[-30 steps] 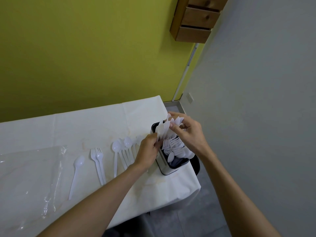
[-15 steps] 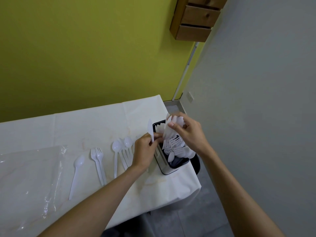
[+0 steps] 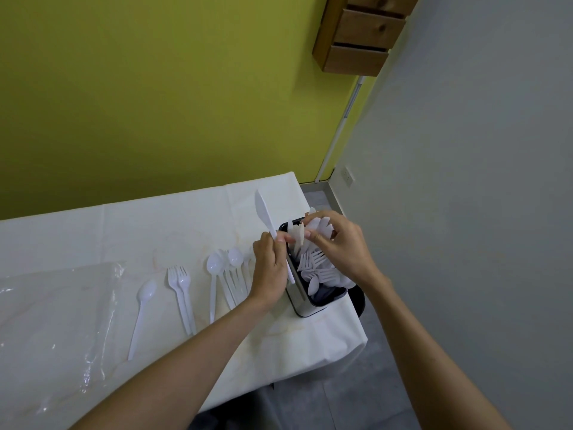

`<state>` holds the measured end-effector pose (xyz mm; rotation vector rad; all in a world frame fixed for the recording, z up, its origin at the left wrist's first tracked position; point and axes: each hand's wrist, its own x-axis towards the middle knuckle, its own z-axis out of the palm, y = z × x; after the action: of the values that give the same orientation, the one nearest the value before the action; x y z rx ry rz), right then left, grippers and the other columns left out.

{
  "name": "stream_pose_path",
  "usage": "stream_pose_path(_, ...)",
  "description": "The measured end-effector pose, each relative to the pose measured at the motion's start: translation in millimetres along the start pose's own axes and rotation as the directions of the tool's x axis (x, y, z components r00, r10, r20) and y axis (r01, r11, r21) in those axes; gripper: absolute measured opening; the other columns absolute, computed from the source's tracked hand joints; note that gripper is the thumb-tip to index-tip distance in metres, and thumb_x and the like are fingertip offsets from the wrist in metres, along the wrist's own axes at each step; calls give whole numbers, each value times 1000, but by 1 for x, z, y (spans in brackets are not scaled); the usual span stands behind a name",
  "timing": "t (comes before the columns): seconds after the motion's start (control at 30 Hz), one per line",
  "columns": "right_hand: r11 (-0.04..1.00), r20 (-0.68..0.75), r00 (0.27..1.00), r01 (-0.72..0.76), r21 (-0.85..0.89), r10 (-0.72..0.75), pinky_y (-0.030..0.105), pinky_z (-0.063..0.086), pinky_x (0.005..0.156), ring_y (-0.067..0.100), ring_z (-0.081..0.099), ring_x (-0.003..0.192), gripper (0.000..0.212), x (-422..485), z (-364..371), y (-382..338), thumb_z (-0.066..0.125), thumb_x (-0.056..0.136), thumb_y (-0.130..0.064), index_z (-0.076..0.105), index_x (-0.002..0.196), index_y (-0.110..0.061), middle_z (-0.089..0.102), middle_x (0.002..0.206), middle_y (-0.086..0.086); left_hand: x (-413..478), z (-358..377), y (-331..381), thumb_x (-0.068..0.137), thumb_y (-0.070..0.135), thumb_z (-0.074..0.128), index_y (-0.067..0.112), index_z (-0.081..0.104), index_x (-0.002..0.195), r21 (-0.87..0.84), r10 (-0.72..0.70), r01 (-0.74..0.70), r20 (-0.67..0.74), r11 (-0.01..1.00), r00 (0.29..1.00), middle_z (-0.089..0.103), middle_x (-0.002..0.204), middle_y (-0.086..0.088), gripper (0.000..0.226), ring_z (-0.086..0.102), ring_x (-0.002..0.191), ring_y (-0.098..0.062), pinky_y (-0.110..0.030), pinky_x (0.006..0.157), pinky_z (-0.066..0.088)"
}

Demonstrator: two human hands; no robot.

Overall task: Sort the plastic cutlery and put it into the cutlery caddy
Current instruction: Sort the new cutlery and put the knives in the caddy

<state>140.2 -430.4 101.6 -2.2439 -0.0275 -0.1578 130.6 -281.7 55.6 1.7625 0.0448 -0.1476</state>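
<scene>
The cutlery caddy (image 3: pixel 302 307), white outside and dark inside, stands at the table's right end with white forks and spoons in it. My left hand (image 3: pixel 269 268) grips a white plastic knife (image 3: pixel 263 212) by its handle, blade pointing up and away, just left of the caddy. My right hand (image 3: pixel 338 243) is over the caddy's far end, fingers closed on a bunch of white knives (image 3: pixel 297 235) standing in it. On the cloth to the left lie a lone spoon (image 3: pixel 141 311), two forks (image 3: pixel 181 293) and a small heap of spoons and forks (image 3: pixel 228 274).
A white cloth covers the table (image 3: pixel 124 231), which ends just right of the caddy. A clear plastic bag (image 3: pixel 52 336) lies at the left. A yellow wall is behind, a grey wall at the right, and wooden drawers (image 3: pixel 362 35) hang high up.
My left hand has drawn one knife out of the bunch at the caddy and raised it, blade up, to the left. My right hand stays on the bunch.
</scene>
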Motion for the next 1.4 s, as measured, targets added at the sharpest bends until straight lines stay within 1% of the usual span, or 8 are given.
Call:
stream_pose_path(0.13,1000,-10,1000,-14,14,14,9,40,64,13,61,93,14,-1,1,-2,72,87,-31,72,99,-25,71,103,-13,8,-2,1,103,30,30,23,58,106,-23,38,-39,-39,999,999,46,98,7,29,43,106,-11,-21,91,34)
stream_pose_path(0.33,1000,-13,1000,-25,13,25,10,41,65,13,61,97,14,-1,2,-2,73,86,-32,71,99,-27,70,105,-13,9,-6,1,92,22,59,24,59,93,-187,9,-47,-195,981,981,66,90,2,2,66,80,-10,-16,71,50)
stream_pose_path(0.7,1000,-105,994,20,-15,-21,17,44,65,6,57,73,23,-9,3,-12,55,98,-38,55,118,-25,67,99,-4,15,-5,-13,98,14,45,14,50,100,279,219,-254,148,926,964,60,101,-3,6,59,92,-19,-41,80,52)
stream_pose_path(0.83,986,-110,991,53,-156,-71,31,48,79,16,54,97,23,-13,7,-2,52,100,-17,66,118,-15,63,98,1,13,-7,-15,98,9,39,10,49,109,507,302,-386,243,771,922,55,107,-5,15,49,96,-19,-29,79,46)
stream_pose_path(0.97,968,-134,978,129,-214,-159,36,45,97,13,52,116,30,-17,6,1,44,102,-22,65,122,-15,66,122,-3,13,-12,-17,84,-8,47,6,55,110,644,351,-505,363,575,863,53,113,-9,31,46,93,-23,-31,76,44)
stream_pose_path(1.1,932,22,964,263,-250,-266,26,20,119,8,33,143,45,-15,2,-15,30,106,-28,44,146,-16,45,151,-3,8,-16,-23,82,-1,45,8,51,100,592,371,-534,384,604,846,52,98,-10,21,42,77,-24,-39,64,46)
stream_pose_path(1.2,890,239,945,298,-346,-223,36,16,122,8,28,146,53,-17,6,-9,20,105,-37,42,147,-14,43,152,0,3,-18,-25,92,9,42,17,48,105,546,336,-461,318,699,886,48,101,-1,16,42,90,-16,-24,73,40)
stream_pose_path(1.4,850,251,936,333,-408,-246,31,6,124,8,14,150,56,-17,8,-15,19,104,-41,24,155,-18,25,160,-1,0,-26,-44,87,-7,47,10,44,132,591,388,-521,347,616,854,51,109,-7,48,46,95,-23,-35,81,47)
